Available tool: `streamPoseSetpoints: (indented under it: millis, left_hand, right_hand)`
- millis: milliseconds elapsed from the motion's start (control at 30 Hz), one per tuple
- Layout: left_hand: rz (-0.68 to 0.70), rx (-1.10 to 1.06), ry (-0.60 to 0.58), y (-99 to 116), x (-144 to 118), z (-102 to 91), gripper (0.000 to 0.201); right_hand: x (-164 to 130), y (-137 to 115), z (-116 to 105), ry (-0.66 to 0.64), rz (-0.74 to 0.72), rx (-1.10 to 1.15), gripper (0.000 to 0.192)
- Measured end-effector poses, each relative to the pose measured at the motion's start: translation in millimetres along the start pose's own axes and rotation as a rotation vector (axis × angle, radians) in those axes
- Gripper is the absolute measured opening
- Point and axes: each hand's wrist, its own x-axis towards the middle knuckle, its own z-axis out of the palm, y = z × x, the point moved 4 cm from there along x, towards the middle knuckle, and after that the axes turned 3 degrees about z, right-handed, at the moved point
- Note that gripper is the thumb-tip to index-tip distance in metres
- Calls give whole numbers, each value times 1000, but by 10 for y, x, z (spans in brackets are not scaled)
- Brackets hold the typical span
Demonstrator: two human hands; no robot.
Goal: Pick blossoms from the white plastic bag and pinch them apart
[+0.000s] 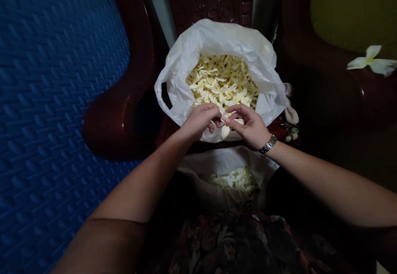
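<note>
Between my hands is a white flower (226,132) with long petals, held over the near rim of a white plastic bag (223,38). My right hand (249,127), with a metal watch on the wrist, pinches the flower between thumb and fingers. My left hand (203,119) has its fingers curled and its fingertips at the flower's upper left side; the exact grip there is partly hidden. Many creamy white and yellow flowers (221,77) fill the open bag behind my hands.
Below, near my lap, a second pale bag (214,158) holds greenish-white pieces (237,179). A dark wooden chair arm (107,121) and blue textured mat (62,79) lie left. At right, a loose flower (372,61) rests on another wooden arm (372,86).
</note>
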Motion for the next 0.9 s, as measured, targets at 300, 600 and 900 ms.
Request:
streamPoseSetpoints:
  millis: [300, 600, 900]
  left_hand:
    - [96, 98, 48, 91, -62, 68, 6]
    - [195, 35, 81, 87, -70, 61, 4]
    - [317, -16, 95, 98, -43, 65, 17]
  right_hand:
    - [2, 14, -8, 30, 10, 42, 47]
    - [3, -90, -58, 172, -2, 104, 42]
    - [32, -99, -74, 149, 37, 122, 49]
